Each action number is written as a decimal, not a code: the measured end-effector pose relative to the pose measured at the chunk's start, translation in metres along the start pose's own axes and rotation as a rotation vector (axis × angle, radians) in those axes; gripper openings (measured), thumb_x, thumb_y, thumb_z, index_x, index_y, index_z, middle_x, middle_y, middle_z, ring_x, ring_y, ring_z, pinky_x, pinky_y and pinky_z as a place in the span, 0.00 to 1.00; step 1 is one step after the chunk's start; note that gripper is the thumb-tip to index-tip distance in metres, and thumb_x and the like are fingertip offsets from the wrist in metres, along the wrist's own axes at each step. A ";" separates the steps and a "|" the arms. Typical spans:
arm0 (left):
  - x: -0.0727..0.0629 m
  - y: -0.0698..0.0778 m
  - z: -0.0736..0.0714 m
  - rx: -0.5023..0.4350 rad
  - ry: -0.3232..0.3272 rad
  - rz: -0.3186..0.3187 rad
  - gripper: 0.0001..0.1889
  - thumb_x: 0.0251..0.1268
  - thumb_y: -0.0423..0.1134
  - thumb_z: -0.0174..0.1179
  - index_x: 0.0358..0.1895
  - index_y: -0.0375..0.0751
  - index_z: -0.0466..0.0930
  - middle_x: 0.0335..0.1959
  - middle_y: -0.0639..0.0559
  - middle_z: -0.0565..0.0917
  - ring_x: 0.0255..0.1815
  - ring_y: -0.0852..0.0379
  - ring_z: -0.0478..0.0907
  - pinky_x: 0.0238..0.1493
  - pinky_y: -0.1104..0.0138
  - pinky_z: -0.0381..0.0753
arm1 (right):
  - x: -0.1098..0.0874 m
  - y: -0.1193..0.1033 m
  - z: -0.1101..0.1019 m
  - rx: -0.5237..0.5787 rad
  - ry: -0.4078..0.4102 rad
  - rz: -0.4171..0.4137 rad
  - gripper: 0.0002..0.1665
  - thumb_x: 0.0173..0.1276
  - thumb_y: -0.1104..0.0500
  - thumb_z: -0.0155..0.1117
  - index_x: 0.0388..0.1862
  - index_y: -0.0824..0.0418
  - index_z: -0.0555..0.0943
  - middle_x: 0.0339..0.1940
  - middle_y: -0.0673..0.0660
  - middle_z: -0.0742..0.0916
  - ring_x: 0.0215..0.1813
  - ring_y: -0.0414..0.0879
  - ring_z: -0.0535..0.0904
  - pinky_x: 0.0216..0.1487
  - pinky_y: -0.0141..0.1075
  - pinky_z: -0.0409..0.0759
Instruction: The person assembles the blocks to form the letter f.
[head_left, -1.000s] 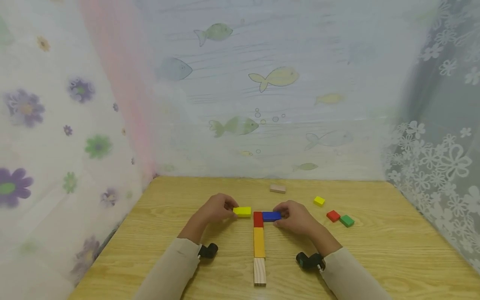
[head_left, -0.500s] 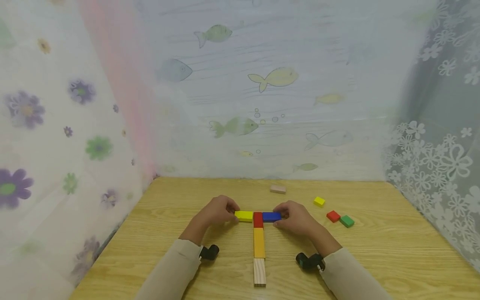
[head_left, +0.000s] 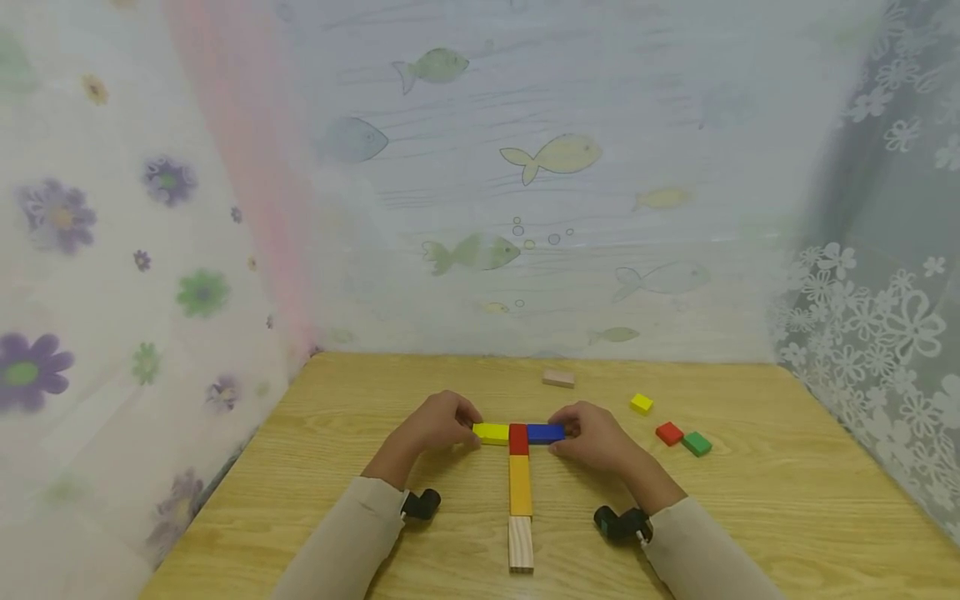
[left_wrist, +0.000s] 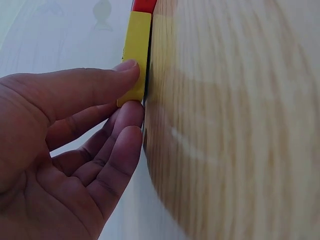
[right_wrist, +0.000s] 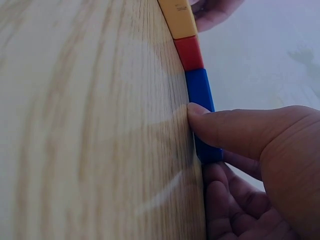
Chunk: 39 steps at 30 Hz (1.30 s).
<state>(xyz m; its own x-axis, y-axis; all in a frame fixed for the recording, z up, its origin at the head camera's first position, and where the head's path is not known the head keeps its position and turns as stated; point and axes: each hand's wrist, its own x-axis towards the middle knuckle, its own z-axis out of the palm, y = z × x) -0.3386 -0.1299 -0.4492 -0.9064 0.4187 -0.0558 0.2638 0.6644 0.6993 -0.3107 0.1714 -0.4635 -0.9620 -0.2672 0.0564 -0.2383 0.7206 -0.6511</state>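
My left hand pinches the outer end of a yellow block between thumb and fingers; its inner end meets a red block. On the other side my right hand pinches a blue block that lies against the red one. In the left wrist view the thumb rests on the yellow block. The right wrist view shows the thumb across the blue block. From the red block, an orange block and a plain wooden block run toward me, forming a T.
On the wooden table, a pale wooden block lies at the back. To the right are a small yellow block, a small red block and a green block. Patterned curtains surround the table.
My left hand has brought the yellow block nearer to me and rightward, closing the gap to the red block. My right hand stays on the blue block.
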 end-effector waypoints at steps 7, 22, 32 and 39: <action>-0.001 0.000 0.000 -0.026 -0.003 -0.015 0.15 0.56 0.37 0.78 0.48 0.42 0.89 0.39 0.53 0.86 0.39 0.56 0.79 0.40 0.64 0.83 | 0.001 -0.001 -0.002 0.004 -0.003 -0.004 0.20 0.59 0.56 0.82 0.50 0.56 0.89 0.50 0.54 0.87 0.49 0.47 0.82 0.59 0.50 0.82; 0.000 -0.001 0.002 -0.038 0.002 -0.003 0.16 0.56 0.36 0.78 0.48 0.41 0.89 0.40 0.53 0.87 0.39 0.56 0.80 0.43 0.63 0.83 | -0.001 -0.002 -0.002 -0.001 -0.001 -0.009 0.20 0.59 0.56 0.82 0.50 0.56 0.88 0.48 0.52 0.87 0.48 0.46 0.81 0.57 0.49 0.81; -0.002 0.001 0.001 -0.055 0.004 0.003 0.15 0.57 0.36 0.78 0.48 0.41 0.89 0.40 0.52 0.87 0.39 0.56 0.80 0.40 0.64 0.83 | -0.001 -0.004 -0.002 0.006 0.003 0.003 0.19 0.59 0.57 0.82 0.50 0.55 0.89 0.49 0.52 0.87 0.49 0.47 0.82 0.58 0.49 0.81; -0.002 0.000 0.001 -0.064 -0.003 -0.002 0.16 0.57 0.35 0.78 0.48 0.41 0.89 0.41 0.52 0.86 0.39 0.56 0.80 0.39 0.64 0.83 | -0.001 -0.002 -0.002 0.020 -0.012 0.017 0.27 0.60 0.56 0.81 0.58 0.57 0.86 0.55 0.53 0.88 0.54 0.48 0.84 0.61 0.50 0.81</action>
<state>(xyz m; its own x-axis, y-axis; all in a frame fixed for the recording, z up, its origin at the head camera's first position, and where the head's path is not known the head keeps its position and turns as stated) -0.3367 -0.1300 -0.4495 -0.9059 0.4193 -0.0594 0.2401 0.6241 0.7436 -0.3099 0.1711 -0.4609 -0.9642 -0.2626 0.0359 -0.2187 0.7122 -0.6670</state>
